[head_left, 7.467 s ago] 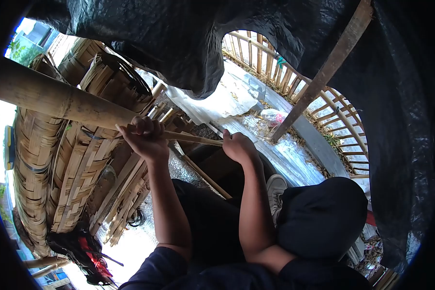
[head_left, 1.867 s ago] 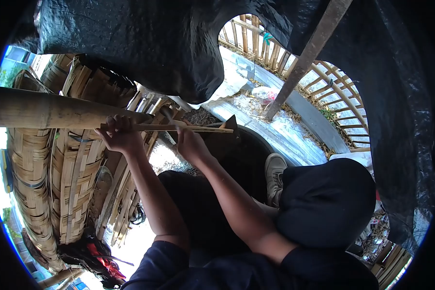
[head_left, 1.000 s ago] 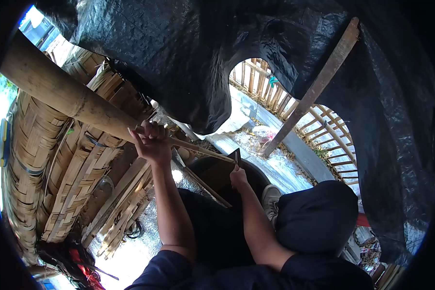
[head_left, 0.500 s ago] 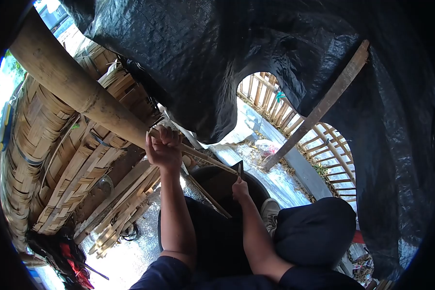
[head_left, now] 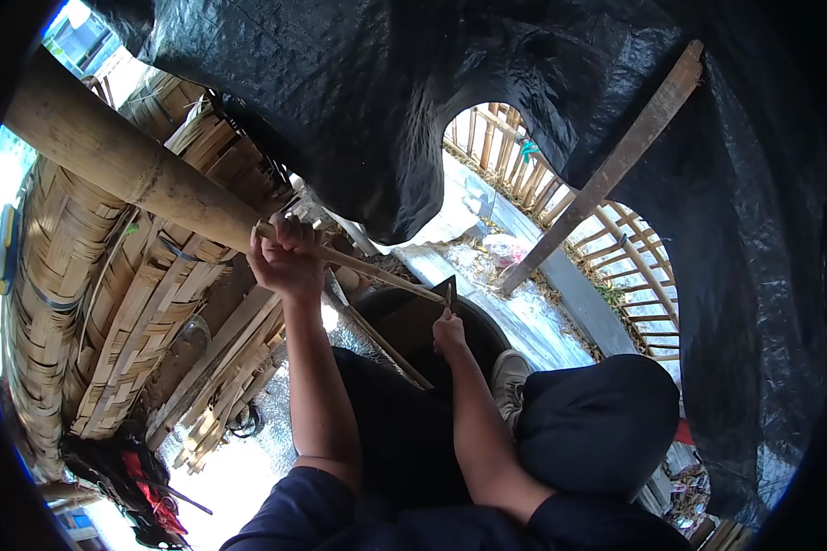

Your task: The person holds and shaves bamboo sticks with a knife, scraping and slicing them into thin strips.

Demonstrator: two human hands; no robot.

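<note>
My left hand [head_left: 289,262] is closed around a long thin bamboo strip [head_left: 386,276], near its upper end and just in front of the thick bamboo pole. The strip slants down to the right toward my right hand [head_left: 448,333]. That hand is closed on the handle of a knife [head_left: 451,292], whose dark blade points up and meets the strip's lower end. A dark round tub [head_left: 487,323] lies below the strip, between my legs. Another thin strip [head_left: 390,349] leans across its rim.
A thick bamboo pole [head_left: 147,179] crosses the upper left. Woven bamboo panels [head_left: 92,220] and a pile of split strips [head_left: 220,395] are at left. Black plastic sheeting [head_left: 340,101] hangs overhead, with a wooden plank [head_left: 606,174] slanting before it. My shoe [head_left: 508,381] is beside the tub.
The view has shifted, so most things sit a little higher in the picture. My left hand is slightly farther from my right. Both hands keep their grips.
</note>
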